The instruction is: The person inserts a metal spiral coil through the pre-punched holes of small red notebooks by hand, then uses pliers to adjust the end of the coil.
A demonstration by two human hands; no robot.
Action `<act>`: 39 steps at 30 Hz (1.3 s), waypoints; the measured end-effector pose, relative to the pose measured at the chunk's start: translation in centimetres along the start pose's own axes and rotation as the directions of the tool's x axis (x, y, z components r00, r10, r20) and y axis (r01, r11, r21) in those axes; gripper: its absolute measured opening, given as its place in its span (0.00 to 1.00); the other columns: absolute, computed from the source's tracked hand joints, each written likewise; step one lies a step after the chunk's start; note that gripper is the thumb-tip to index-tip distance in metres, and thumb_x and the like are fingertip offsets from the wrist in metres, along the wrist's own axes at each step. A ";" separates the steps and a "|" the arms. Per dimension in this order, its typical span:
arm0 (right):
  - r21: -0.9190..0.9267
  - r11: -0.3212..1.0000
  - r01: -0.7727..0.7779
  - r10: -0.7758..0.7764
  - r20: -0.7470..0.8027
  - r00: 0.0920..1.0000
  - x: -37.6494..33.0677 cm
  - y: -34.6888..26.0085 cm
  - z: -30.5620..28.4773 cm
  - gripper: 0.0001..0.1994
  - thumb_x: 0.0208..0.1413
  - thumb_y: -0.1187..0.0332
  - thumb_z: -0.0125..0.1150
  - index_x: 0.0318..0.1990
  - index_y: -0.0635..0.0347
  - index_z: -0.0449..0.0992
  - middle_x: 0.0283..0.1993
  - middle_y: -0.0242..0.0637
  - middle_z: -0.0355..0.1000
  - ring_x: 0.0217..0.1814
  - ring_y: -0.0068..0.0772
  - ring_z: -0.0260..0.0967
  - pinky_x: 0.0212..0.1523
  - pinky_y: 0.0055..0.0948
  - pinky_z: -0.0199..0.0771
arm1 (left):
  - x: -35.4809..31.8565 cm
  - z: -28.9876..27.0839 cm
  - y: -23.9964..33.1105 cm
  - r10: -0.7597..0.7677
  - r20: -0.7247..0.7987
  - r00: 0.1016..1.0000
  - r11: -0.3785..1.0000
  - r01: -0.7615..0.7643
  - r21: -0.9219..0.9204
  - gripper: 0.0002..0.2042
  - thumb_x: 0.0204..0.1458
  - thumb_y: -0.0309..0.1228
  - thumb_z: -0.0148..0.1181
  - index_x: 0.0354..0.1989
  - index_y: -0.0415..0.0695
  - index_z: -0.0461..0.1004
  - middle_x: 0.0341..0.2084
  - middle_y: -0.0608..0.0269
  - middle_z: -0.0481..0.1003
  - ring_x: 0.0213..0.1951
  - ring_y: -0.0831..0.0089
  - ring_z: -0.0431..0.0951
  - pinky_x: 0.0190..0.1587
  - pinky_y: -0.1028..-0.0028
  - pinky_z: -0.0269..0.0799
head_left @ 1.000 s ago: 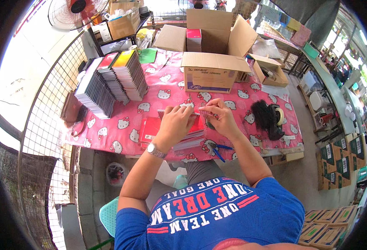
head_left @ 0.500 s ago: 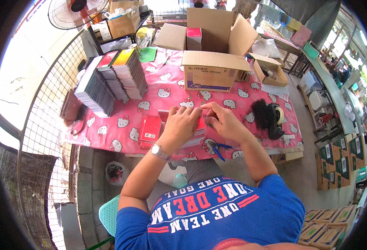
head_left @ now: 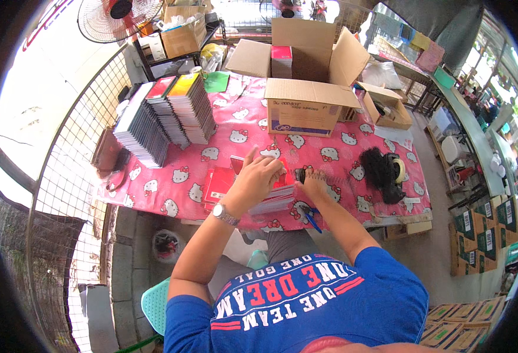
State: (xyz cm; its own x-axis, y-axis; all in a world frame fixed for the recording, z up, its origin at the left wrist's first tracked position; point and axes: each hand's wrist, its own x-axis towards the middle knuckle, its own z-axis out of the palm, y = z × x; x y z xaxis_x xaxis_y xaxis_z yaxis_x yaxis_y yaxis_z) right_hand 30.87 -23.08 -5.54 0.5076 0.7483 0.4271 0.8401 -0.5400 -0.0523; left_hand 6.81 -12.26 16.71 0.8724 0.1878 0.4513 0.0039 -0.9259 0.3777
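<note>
Over the near middle of the table, my left hand (head_left: 260,176) is closed on a red-covered notebook (head_left: 281,179), which it mostly hides. Just to its right my right hand (head_left: 314,186) is curled around a thin dark spiral coil (head_left: 329,176). One end of the coil reaches toward the notebook's edge, and the other sticks out to the right past my hand. Beneath my left hand is a stack of notebooks (head_left: 273,201) with pale page edges. More red notebooks (head_left: 219,183) lie to its left. Blue-handled pliers (head_left: 312,219) rest below my right hand.
A black tangle of coils (head_left: 376,167) lies at right beside a tape dispenser (head_left: 399,170). Tall stacks of spiral notebooks (head_left: 191,109) stand at back left. An open cardboard box (head_left: 303,112) occupies the far middle, with a smaller box (head_left: 388,109) to its right.
My right hand has drawn down and slightly right, away from the left fingers, and the coil now shows in it. My left hand stays at the notebook. The whole view has shifted slightly.
</note>
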 end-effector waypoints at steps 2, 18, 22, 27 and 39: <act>0.133 0.988 -0.075 0.044 0.219 0.975 2.7 -0.9 -2.7 0.25 0.54 0.51 0.62 0.52 0.61 0.71 0.39 0.50 0.76 0.45 0.51 0.75 0.51 0.49 0.73 | -1.0 0.3 0.0 -0.012 -0.175 0.984 0.972 0.052 0.229 0.13 0.57 0.38 0.60 0.46 0.48 0.72 0.39 0.61 0.77 0.56 0.57 0.72 0.64 0.35 0.48; 0.875 0.365 -0.317 -0.707 0.482 0.517 11.4 -1.3 -23.3 0.30 0.45 0.67 0.65 0.59 0.66 0.72 0.60 0.44 0.70 0.60 0.33 0.70 0.63 0.34 0.66 | -0.3 -0.4 0.8 -0.173 -0.136 0.976 0.976 0.188 0.107 0.18 0.44 0.38 0.71 0.42 0.45 0.75 0.40 0.60 0.72 0.50 0.56 0.69 0.50 0.56 0.67; 0.890 0.120 -0.440 -0.807 0.345 0.479 11.7 -1.3 -23.9 0.31 0.43 0.68 0.67 0.59 0.64 0.72 0.60 0.42 0.70 0.61 0.33 0.69 0.64 0.32 0.65 | -0.4 -0.9 0.5 -0.186 -0.116 0.976 0.978 0.196 0.077 0.18 0.43 0.34 0.70 0.42 0.43 0.74 0.41 0.58 0.72 0.50 0.56 0.69 0.52 0.57 0.68; 0.695 -0.419 -0.584 -0.817 -0.007 0.577 11.7 -3.3 -24.2 0.32 0.42 0.68 0.68 0.60 0.65 0.71 0.58 0.41 0.72 0.60 0.32 0.68 0.64 0.30 0.64 | -1.4 -2.3 -1.1 -0.306 -0.177 0.935 0.945 0.277 -0.171 0.17 0.44 0.26 0.67 0.44 0.39 0.73 0.42 0.51 0.72 0.49 0.51 0.72 0.53 0.61 0.71; 0.805 -0.241 -0.542 -0.857 0.086 0.508 13.0 -3.8 -22.1 0.32 0.42 0.66 0.70 0.59 0.64 0.73 0.64 0.42 0.68 0.67 0.34 0.63 0.71 0.35 0.56 | -1.3 -2.5 -2.8 -0.267 -0.101 0.958 0.935 0.233 -0.267 0.14 0.46 0.24 0.66 0.42 0.36 0.72 0.36 0.52 0.73 0.38 0.59 0.75 0.43 0.67 0.72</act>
State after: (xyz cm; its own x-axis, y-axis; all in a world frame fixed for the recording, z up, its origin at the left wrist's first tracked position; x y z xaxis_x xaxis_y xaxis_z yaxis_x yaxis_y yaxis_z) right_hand 30.03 -19.81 20.15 -0.4454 0.8761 0.1845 -0.3231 0.0348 -0.9457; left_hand 4.50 -9.13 17.09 0.7855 0.4605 0.4135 0.0760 -0.7348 0.6741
